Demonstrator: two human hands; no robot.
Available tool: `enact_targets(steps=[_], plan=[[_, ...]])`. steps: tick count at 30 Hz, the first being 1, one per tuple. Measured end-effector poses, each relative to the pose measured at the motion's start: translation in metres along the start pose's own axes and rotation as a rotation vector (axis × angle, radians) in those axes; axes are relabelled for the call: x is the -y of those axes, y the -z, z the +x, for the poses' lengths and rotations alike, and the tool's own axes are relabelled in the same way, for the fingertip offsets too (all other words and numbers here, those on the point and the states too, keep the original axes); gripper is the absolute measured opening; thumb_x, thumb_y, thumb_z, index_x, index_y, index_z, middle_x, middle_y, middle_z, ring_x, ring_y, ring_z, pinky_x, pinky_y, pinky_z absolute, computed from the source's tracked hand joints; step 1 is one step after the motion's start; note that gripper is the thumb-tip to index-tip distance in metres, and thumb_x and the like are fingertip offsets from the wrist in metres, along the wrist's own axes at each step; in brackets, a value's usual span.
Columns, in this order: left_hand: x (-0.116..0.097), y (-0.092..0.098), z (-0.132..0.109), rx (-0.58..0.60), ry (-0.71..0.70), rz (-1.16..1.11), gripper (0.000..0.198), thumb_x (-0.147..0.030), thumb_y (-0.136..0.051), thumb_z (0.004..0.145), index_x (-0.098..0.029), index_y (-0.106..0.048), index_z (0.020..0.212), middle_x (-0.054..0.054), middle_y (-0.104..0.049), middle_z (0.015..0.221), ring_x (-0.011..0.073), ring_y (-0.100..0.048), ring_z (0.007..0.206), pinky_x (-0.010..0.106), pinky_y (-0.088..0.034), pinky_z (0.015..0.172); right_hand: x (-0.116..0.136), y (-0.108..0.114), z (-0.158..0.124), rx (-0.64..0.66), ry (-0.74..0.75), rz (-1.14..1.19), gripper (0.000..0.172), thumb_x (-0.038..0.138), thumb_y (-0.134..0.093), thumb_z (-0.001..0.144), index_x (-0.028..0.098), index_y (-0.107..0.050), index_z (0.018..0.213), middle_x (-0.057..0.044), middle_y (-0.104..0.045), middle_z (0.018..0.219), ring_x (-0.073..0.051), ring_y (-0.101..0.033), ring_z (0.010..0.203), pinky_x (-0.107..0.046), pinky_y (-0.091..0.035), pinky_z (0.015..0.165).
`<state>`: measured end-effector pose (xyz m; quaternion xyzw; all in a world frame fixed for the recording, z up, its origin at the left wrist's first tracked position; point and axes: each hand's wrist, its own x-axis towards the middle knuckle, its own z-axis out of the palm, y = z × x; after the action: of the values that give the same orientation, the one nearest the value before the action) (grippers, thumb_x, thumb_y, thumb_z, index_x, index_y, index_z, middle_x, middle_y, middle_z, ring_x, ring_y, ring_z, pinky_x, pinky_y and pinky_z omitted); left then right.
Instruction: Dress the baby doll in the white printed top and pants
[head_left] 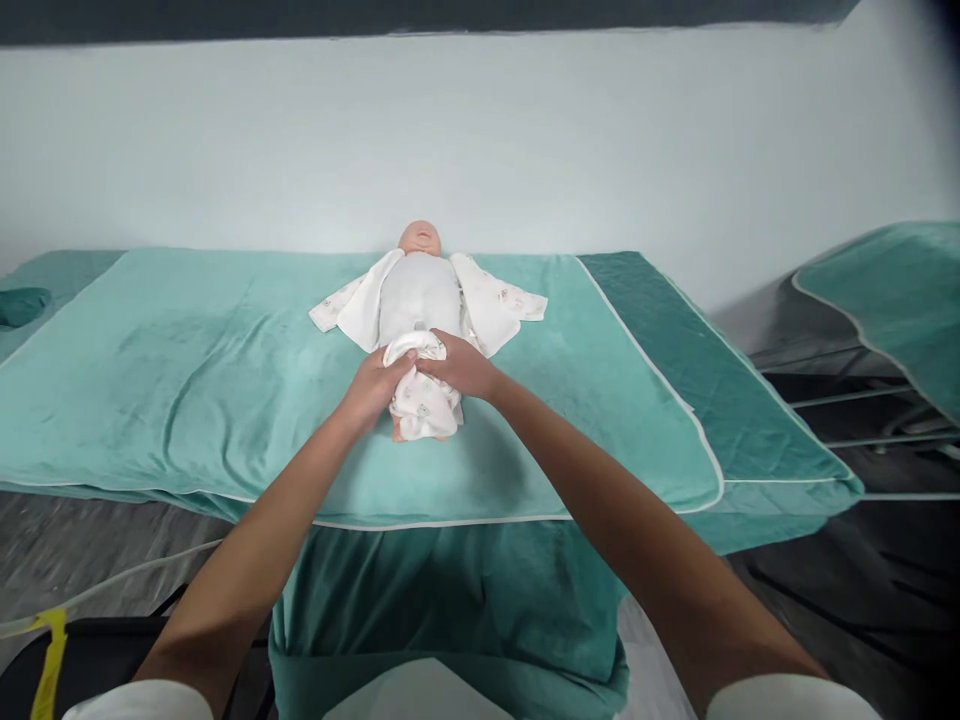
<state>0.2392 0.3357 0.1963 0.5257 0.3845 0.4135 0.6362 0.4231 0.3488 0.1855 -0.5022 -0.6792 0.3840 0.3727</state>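
A baby doll lies on its back on the bed, its head toward the wall. Its torso looks pale grey and soft, and an open white printed baby jacket is spread out on both sides of it. Over the doll's lower body are white printed baby pants, bunched at the waistband. My left hand grips the left side of that waistband, with the thumb on top. On the other side my right hand pinches the same band, the two thumbs nearly meeting. A bit of the doll's feet shows below the cloth.
A light green blanket with white piping covers the bed, over a darker green quilted cover. The white wall stands behind. At right is another green-covered surface above metal bars. A yellow strap hangs at lower left.
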Motion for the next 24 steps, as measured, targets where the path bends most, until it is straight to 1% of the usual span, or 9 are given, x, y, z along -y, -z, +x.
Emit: enact_targets(steps=[2, 4, 6, 9, 12, 17, 21, 24], plan=[[-0.003, -0.006, -0.015, -0.057, 0.038, -0.004, 0.042, -0.055, -0.08, 0.078, -0.017, -0.072, 0.093, 0.001, -0.071, 0.075, 0.0151, -0.062, 0.066, 0.026, -0.045, 0.061, 0.002, -0.002, 0.0, 0.031, -0.005, -0.107, 0.029, 0.04, -0.071, 0.084, 0.023, -0.07, 0.107, -0.004, -0.077, 0.105, -0.027, -0.069, 0.099, -0.038, -0.051, 0.087], [-0.003, -0.013, -0.029, -0.118, 0.121, -0.052, 0.04, -0.055, -0.079, 0.079, -0.018, -0.07, 0.091, 0.0, -0.069, 0.07, 0.0149, -0.059, 0.059, 0.027, -0.042, 0.056, 0.004, -0.003, 0.0, 0.072, -0.001, -0.21, 0.024, 0.037, -0.071, 0.085, 0.025, -0.072, 0.105, -0.004, -0.079, 0.105, -0.027, -0.07, 0.096, -0.036, -0.049, 0.083], [0.0, -0.022, -0.04, -0.174, 0.187, -0.145, 0.037, -0.052, -0.079, 0.08, -0.019, -0.068, 0.093, 0.0, -0.069, 0.071, 0.0158, -0.061, 0.059, 0.028, -0.042, 0.055, 0.007, -0.004, -0.001, 0.111, 0.004, -0.321, 0.019, 0.037, -0.071, 0.085, 0.026, -0.072, 0.101, -0.004, -0.079, 0.103, -0.028, -0.07, 0.093, -0.035, -0.046, 0.079], [0.008, -0.036, -0.056, -0.261, 0.201, -0.338, 0.033, -0.04, -0.081, 0.078, -0.018, -0.071, 0.099, 0.003, -0.074, 0.082, 0.0184, -0.068, 0.073, 0.028, -0.049, 0.065, 0.012, -0.004, -0.002, 0.16, -0.002, -0.471, 0.016, 0.04, -0.07, 0.086, 0.026, -0.072, 0.094, -0.005, -0.08, 0.102, -0.028, -0.07, 0.092, -0.033, -0.041, 0.073], [0.016, -0.047, -0.072, -0.354, 0.208, -0.494, 0.035, -0.031, -0.081, 0.078, -0.015, -0.073, 0.107, 0.006, -0.078, 0.097, 0.0192, -0.072, 0.085, 0.027, -0.053, 0.073, 0.016, -0.004, -0.004, 0.21, -0.012, -0.622, 0.016, 0.04, -0.066, 0.088, 0.025, -0.072, 0.09, -0.005, -0.08, 0.101, -0.026, -0.07, 0.092, -0.03, -0.038, 0.069], [0.023, -0.066, -0.094, -0.464, 0.224, -0.665, 0.033, -0.025, -0.076, 0.085, -0.012, -0.073, 0.116, 0.01, -0.079, 0.111, 0.0191, -0.074, 0.094, 0.028, -0.056, 0.082, 0.022, -0.007, -0.003, 0.285, -0.03, -0.807, 0.019, 0.04, -0.062, 0.088, 0.027, -0.072, 0.096, -0.002, -0.079, 0.104, -0.022, -0.07, 0.093, -0.027, -0.034, 0.065], [0.028, -0.084, -0.102, -0.509, 0.219, -0.746, 0.038, -0.026, -0.074, 0.09, -0.017, -0.07, 0.126, 0.01, -0.077, 0.122, 0.0215, -0.074, 0.109, 0.03, -0.058, 0.09, 0.025, -0.006, -0.002, 0.347, -0.027, -0.858, 0.022, 0.044, -0.063, 0.088, 0.025, -0.073, 0.095, -0.002, -0.079, 0.104, -0.022, -0.07, 0.092, -0.029, -0.032, 0.064], [0.032, -0.093, -0.105, -0.497, 0.226, -0.749, 0.044, -0.034, -0.076, 0.09, -0.022, -0.069, 0.131, 0.009, -0.074, 0.129, 0.022, -0.072, 0.115, 0.03, -0.058, 0.093, 0.025, -0.003, -0.003, 0.386, -0.025, -0.809, 0.019, 0.039, -0.065, 0.087, 0.023, -0.073, 0.095, -0.003, -0.079, 0.104, -0.021, -0.068, 0.092, -0.029, -0.034, 0.066]])
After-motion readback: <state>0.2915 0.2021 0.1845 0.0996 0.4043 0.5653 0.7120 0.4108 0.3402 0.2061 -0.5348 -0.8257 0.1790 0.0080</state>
